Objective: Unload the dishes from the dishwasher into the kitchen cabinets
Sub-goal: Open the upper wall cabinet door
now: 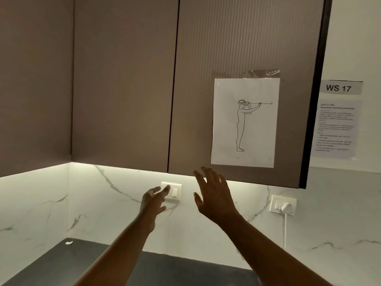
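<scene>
I held both hands up, empty, fingers straight and spread: my left grip (153, 200) low before the wall switch (171, 190), my right grip (212, 194) just under the shut cabinet's door (237, 48), beneath the taped drawing (245, 122).

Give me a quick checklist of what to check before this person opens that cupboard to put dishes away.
1. Both hands free: ok; left hand and right hand are open and hold nothing.
2. Cabinet door shut: ok; it looks closed.
3. Right hand near the door's lower edge: ok; whether it touches, cannot tell.
4. Taped drawing secure on the door: ok; tape shows at its top.
5. A dish ready to store: not ok; none in view.
6. Counter below free for the swing: cannot tell; mostly hidden by the arms.
</scene>
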Demonstrator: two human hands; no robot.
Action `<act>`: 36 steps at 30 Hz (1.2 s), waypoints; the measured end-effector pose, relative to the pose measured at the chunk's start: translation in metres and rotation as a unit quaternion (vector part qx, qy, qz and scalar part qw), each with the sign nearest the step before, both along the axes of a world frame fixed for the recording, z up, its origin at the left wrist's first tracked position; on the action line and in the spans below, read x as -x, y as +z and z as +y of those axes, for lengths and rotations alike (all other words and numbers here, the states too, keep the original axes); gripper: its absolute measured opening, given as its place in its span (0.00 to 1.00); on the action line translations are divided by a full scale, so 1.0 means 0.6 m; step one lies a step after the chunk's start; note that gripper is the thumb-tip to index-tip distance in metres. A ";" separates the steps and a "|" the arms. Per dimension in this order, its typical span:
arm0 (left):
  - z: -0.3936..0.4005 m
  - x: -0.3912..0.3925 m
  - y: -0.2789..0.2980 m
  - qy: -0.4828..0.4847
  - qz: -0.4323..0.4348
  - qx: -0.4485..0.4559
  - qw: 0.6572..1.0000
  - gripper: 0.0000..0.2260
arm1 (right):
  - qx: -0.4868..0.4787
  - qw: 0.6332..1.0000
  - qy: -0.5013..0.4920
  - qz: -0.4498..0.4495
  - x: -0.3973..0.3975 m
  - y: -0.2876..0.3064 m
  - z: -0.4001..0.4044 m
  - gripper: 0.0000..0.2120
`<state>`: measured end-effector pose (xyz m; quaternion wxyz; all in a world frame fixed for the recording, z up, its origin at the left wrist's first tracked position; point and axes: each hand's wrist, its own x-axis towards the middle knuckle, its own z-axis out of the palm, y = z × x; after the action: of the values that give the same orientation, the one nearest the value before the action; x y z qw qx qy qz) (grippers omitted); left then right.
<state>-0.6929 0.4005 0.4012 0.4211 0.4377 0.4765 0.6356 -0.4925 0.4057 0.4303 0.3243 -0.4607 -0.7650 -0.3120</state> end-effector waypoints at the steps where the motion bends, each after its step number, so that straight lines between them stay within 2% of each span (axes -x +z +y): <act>1: 0.017 -0.002 0.003 -0.025 -0.033 0.000 0.999 0.30 | -0.006 1.000 -0.002 0.004 0.007 0.006 0.009 0.32; 3: 0.047 -0.009 0.008 -0.069 -0.092 -0.006 0.993 0.28 | -0.025 1.000 -0.008 0.012 0.022 0.017 0.026 0.31; 7: 0.089 -0.026 0.020 -0.162 -0.246 -0.033 0.955 0.13 | -0.057 0.998 -0.029 0.001 0.054 0.025 0.053 0.28; 10: 0.113 -0.026 0.030 -0.205 -0.338 -0.044 0.918 0.13 | -0.058 0.997 -0.048 0.008 0.067 0.010 0.077 0.31; 12: 0.123 -0.025 0.030 -0.229 -0.368 -0.036 0.900 0.13 | -0.061 0.996 -0.067 0.023 0.064 -0.007 0.086 0.35; 16: 0.137 -0.009 0.019 -0.268 -0.355 -0.037 0.895 0.16 | -0.049 0.993 -0.108 0.006 0.068 -0.045 0.097 0.41; 20: 0.141 -0.005 0.012 -0.274 -0.355 -0.044 0.893 0.15 | -0.031 0.992 -0.126 0.011 0.073 -0.069 0.097 0.42; 28: 0.091 -0.021 0.003 -0.216 -0.354 -0.071 0.907 0.12 | -0.045 0.992 -0.114 0.024 0.076 -0.084 0.062 0.37; 36: -0.008 -0.048 0.006 -0.145 -0.338 -0.091 0.925 0.08 | -0.011 0.996 -0.069 0.048 0.061 -0.089 -0.005 0.40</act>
<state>-0.6644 0.3954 0.4046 0.6033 0.2972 0.1774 0.7185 -0.5291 0.4027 0.3766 0.3434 -0.5234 -0.7114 -0.3194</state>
